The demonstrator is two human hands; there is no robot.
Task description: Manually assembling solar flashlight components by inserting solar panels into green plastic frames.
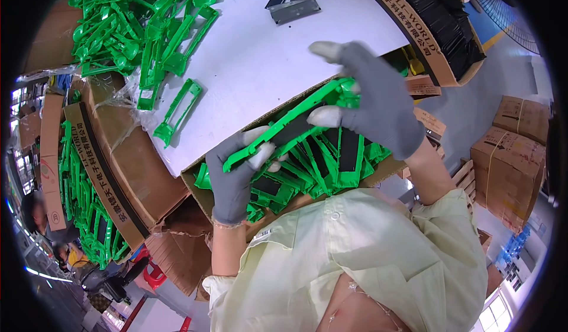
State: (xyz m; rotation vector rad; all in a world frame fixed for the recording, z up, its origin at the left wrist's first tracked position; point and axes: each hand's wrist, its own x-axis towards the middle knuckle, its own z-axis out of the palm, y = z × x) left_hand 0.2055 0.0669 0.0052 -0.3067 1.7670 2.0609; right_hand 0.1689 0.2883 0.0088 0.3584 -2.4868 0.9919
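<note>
Both my hands wear grey gloves with pale fingertips. Between them a long green plastic frame [277,132] with a dark panel inset is held up at a tilt, its right end higher. My left hand [232,178] grips its lower left end between thumb and fingers. At the other end, my right hand [378,98] has its thumb on the frame, while the index finger is raised off it and slightly blurred. Its remaining fingers are mostly hidden. Below the frame stands an open cardboard box [195,185] holding several green frames with dark panels [349,154].
A white table [248,66] carries a heap of green frames [127,27], one separate frame [179,110] and several dark panels [296,10]. At left stands a carton of green frames [89,190]; at upper right, a carton [414,24] lined with black plastic. Stacked boxes [510,166] are farther right.
</note>
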